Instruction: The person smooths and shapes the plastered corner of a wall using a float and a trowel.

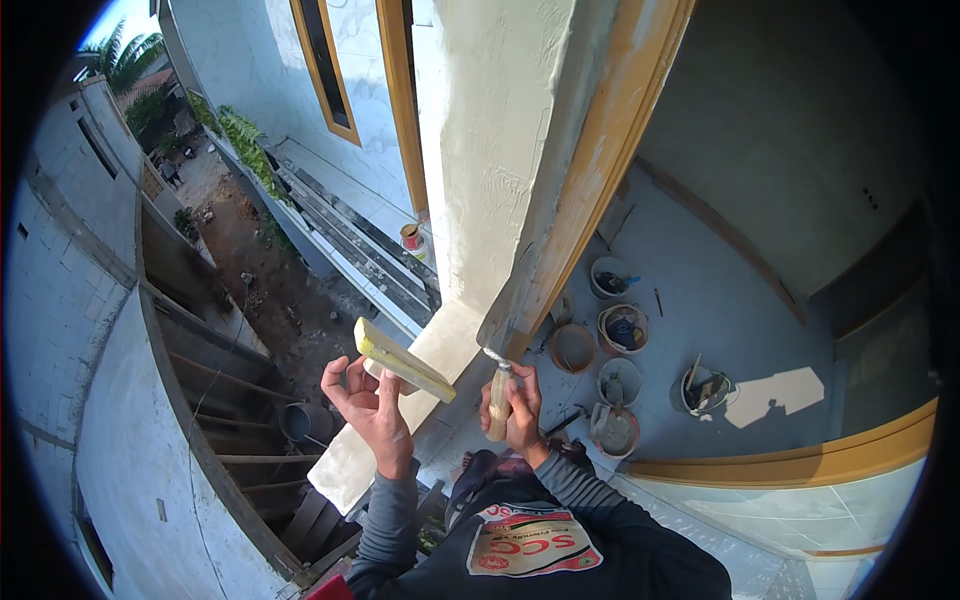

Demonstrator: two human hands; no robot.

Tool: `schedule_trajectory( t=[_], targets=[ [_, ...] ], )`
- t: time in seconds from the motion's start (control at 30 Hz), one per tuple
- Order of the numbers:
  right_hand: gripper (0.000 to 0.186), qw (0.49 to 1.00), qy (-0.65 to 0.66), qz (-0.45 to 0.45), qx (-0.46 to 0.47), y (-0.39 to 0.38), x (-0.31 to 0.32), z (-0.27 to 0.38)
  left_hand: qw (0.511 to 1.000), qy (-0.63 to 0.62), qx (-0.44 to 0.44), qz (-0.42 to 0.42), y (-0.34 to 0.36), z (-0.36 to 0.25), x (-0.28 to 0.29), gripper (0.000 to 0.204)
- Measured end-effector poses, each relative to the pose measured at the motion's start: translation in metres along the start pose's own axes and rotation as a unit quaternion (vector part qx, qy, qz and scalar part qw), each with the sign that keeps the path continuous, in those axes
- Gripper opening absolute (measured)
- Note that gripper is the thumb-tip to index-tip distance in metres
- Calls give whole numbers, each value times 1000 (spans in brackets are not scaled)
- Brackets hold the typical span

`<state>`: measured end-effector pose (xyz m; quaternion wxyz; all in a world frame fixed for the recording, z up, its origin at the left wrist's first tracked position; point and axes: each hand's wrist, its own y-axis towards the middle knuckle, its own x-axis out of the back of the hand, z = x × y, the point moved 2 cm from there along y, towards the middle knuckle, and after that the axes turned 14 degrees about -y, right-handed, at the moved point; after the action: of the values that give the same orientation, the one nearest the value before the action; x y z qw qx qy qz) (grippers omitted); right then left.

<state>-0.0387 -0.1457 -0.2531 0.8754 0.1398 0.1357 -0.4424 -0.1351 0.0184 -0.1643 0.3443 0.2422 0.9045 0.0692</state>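
Observation:
My left hand grips a yellowish plastering float by its back, fingers curled round behind the board; its grip is mostly hidden. In my right hand is a trowel, its wooden handle pointing down and its grey blade rising beside the wall edge. Just past both hands stands a narrow, cream plastered wall with uneven skim on its face. The blade lies close to its right edge; I cannot tell whether it touches. Below the float runs a pale ledge.
An orange-brown wooden frame borders the plastered wall. Several buckets stand on the floor far below at right, one with tools in it. A drop to bare earth lies at left, near a planter with green plants.

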Motion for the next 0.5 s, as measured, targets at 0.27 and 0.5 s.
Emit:
schedule_trajectory(
  t=[0.27, 0.5],
  targets=[
    [37, 980, -183, -37, 70, -46, 53, 65, 999, -38, 17, 36, -1, 8, -25, 57],
    [35, 668, -698, -69, 248, -32, 23, 228, 997, -62, 37, 6, -11, 17, -30, 58]
  ],
)
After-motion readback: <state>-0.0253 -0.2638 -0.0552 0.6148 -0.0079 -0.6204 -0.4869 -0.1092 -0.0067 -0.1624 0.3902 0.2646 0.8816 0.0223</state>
